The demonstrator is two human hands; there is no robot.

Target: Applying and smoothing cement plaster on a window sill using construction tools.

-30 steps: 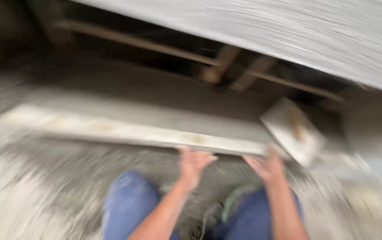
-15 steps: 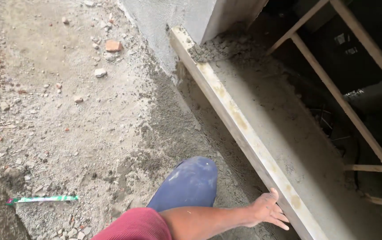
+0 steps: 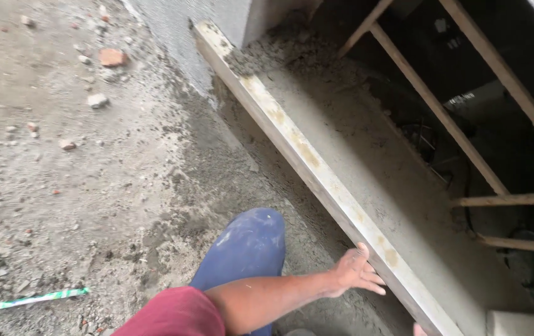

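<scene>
Left hand (image 3: 357,274) is laid open, fingers spread, against the near face of the plank (image 3: 317,171); nothing is gripped. Plank is set on edge along the mortar ledge (image 3: 366,149), long axis running from far-left to near-right. Hand is placed towards the plank's near end. Right hand: only a fingertip (image 3: 418,328) is seen at the bottom edge by the plank; its grip cannot be told.
</scene>
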